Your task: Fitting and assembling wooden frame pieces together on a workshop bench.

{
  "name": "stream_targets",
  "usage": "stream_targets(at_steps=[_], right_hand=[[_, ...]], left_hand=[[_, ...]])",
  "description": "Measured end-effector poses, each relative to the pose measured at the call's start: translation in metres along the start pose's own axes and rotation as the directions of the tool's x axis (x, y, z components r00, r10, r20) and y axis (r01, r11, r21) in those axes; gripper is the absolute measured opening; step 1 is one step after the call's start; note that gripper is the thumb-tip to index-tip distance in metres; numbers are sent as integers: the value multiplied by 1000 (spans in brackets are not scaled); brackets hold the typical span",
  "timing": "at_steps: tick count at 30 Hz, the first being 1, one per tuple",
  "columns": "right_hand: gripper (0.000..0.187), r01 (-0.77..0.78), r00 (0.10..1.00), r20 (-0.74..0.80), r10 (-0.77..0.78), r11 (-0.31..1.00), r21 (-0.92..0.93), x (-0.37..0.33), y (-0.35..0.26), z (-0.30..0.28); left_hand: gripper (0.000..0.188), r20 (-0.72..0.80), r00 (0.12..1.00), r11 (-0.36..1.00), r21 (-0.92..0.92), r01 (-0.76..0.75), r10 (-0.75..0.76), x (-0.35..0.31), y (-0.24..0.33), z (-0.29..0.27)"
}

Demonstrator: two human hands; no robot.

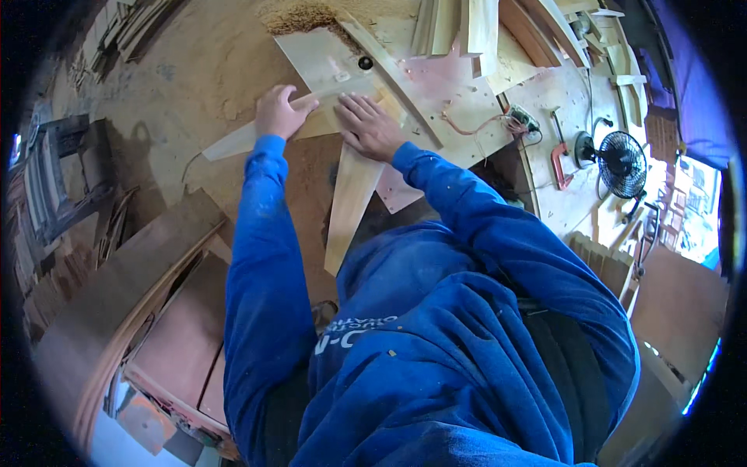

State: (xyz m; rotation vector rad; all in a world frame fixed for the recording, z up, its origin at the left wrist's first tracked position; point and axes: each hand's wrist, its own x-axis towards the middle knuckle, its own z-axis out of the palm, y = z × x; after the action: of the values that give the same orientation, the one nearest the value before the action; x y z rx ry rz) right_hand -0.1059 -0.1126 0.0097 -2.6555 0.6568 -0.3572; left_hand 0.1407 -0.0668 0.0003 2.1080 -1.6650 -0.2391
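- Blue sweatshirt point(436, 335), on me, fills the lower middle of the frame.
- Upper middle: my right hand point(372, 128) lies flat and spread on the pale wood, gripping nothing.
- Just left of it, my left hand point(282, 113) bends over the pale strip point(233, 142), one digit reaching right; I cannot tell whether it closes around an edge.
- Pale leg point(354, 194): a tapering length running from under my right hand down to mid-frame. Whether it joins the strip under my hands, I cannot tell.
- I judge the wood light for its length, stiff, perhaps slick with dust, and weakest at its thin ends. Best held near the broad middle, palm flat, fingers off the tips.
- Beyond my hands, upper middle: metal plate point(311, 58), black knob point(365, 62) and sawdust point(296, 15).
- Right of frame: fan point(622, 163) and red clamp point(560, 163).
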Motion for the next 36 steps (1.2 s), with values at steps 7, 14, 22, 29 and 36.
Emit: stream_targets(at_steps=[7,14,22,29,36], right_hand=[[55,-5,1000,5,6,1000,-20,-2,-5,-3],[45,-54,992,-116,58,998,37,0,-1,5],[42,-9,988,-153,19,998,63,5,21,6],[48,-68,977,-202,74,997,40,9,26,4],[54,-92,971,-216,100,995,46,14,27,10]], left_hand=[[58,-30,490,251,-885,392,-871,-97,65,43],[94,83,487,81,-948,307,-869,-52,82,87],[93,71,205,46,-857,514,-976,-20,77,93],[61,294,336,-161,-914,371,-895,-12,82,82],[53,184,342,-25,-907,420,-921,-13,76,84]])
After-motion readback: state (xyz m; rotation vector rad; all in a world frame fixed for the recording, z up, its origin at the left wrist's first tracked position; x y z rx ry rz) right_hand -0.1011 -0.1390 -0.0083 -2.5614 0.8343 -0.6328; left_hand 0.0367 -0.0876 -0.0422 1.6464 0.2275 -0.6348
